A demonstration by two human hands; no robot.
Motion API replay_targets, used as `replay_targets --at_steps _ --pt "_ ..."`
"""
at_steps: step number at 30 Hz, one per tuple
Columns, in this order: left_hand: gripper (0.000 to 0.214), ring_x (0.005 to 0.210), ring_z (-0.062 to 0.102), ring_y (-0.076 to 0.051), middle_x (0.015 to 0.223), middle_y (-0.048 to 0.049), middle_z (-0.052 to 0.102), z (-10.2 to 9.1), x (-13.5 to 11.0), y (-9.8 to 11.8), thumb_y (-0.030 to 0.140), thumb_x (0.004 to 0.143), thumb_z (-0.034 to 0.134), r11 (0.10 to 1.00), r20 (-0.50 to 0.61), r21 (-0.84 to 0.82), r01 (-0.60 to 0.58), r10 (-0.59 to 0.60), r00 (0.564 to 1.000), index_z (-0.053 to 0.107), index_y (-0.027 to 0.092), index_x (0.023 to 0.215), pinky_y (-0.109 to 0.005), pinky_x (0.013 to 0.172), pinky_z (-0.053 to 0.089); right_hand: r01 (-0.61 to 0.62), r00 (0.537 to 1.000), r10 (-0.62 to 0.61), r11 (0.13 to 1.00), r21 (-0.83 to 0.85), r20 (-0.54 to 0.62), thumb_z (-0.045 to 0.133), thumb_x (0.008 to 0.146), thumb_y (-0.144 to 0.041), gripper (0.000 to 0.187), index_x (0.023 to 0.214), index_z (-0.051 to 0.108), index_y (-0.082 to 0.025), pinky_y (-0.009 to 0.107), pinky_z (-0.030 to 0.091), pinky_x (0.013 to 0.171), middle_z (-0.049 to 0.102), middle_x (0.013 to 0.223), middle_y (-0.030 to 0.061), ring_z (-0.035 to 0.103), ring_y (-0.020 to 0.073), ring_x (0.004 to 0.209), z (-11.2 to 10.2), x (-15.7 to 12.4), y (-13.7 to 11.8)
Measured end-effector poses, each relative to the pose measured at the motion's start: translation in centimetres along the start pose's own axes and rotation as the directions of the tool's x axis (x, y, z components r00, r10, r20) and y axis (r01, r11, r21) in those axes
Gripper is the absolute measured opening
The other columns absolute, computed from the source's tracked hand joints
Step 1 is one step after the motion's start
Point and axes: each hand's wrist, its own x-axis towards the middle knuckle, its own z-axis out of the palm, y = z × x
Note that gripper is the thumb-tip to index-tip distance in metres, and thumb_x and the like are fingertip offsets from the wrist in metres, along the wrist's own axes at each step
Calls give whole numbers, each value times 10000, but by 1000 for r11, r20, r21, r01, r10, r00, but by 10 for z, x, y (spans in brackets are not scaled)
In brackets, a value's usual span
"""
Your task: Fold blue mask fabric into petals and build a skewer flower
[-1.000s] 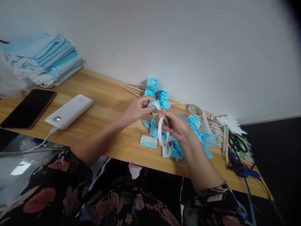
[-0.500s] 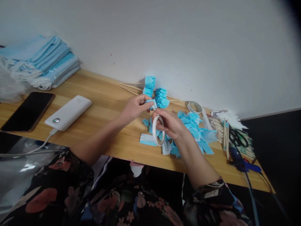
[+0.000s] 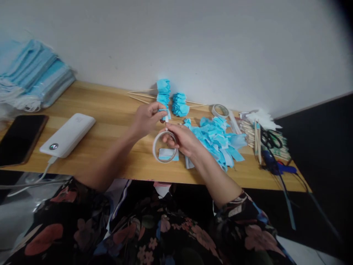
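Observation:
My left hand (image 3: pixel 147 118) pinches a small blue piece of mask cloth (image 3: pixel 169 114) between thumb and fingers, with a white strip at its lower end. Close below it, my right hand (image 3: pixel 182 138) is closed at that strip. A white tape roll (image 3: pixel 154 149) hangs from the right hand, some fingers inside its ring. What exactly the right fingertips pinch is too small to tell. Behind the hands lie blue flowers on sticks, one group on the left (image 3: pixel 163 86) and another on the right (image 3: pixel 180 104). A blue and white strip (image 3: pixel 164 154) lies beneath the roll.
Cut blue pieces (image 3: pixel 220 141) are heaped right of my hands. Beyond are another tape roll (image 3: pixel 220 110), wooden sticks (image 3: pixel 257 141), black-handled scissors (image 3: pixel 271 139) and a blue-handled tool (image 3: pixel 286 168). At left are a phone (image 3: pixel 23 138), white power bank (image 3: pixel 68 134) and stacked masks (image 3: pixel 41 73).
The camera view has shifted, so the table's things appear farther left. The tape roll has swung left and turned its open ring more toward me. Both hands keep their grips.

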Motion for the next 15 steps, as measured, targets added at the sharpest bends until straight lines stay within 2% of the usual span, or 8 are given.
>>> replay_targets --at_steps 3,8,11,13,14,15 --pt "128 739 662 -163 766 -4 745 -5 -2 9 332 843 711 983 16 168 -78 77 997 721 209 808 -273 768 524 -11 1000 11 1000 -25 -12 663 967 -429 374 727 695 -144 169 252 327 681 553 16 448 53 375 4 -7 -1" --pt "182 976 701 -227 970 -37 789 -7 -6 22 380 908 643 959 79 232 -161 146 986 738 225 896 -344 957 538 9 999 -9 1000 12 -44 627 1025 -384 376 757 721 -137 159 285 332 683 542 13 446 50 369 6 -16 -3" --pt "157 1038 693 -239 1038 -37 781 -9 -7 27 383 901 658 932 61 282 -229 221 973 701 236 868 -383 1001 538 19 999 -18 999 27 -36 637 1029 -398 351 810 741 -144 176 412 393 739 636 46 531 71 429 9 -19 6" --pt "152 1039 687 -229 1034 -13 773 -13 -8 32 387 920 652 909 41 304 -285 286 957 684 255 850 -407 1017 535 38 999 -38 999 -20 -17 671 1010 -443 316 904 769 -161 228 581 568 806 812 91 684 121 602 12 -25 15" --pt "151 1028 683 -220 1026 3 770 -17 -9 36 386 935 643 899 34 314 -306 311 950 681 267 850 -418 1017 534 83 996 -85 993 -83 -21 699 989 -461 292 976 781 -181 277 641 718 830 948 106 753 159 763 14 -31 18" --pt "149 1014 679 -212 1018 19 769 -20 -10 39 384 946 639 888 34 325 -325 332 943 681 277 851 -426 1012 535 156 986 -164 972 -177 -34 727 965 -470 285 1063 785 -209 337 650 889 829 1107 108 778 198 963 15 -38 21"
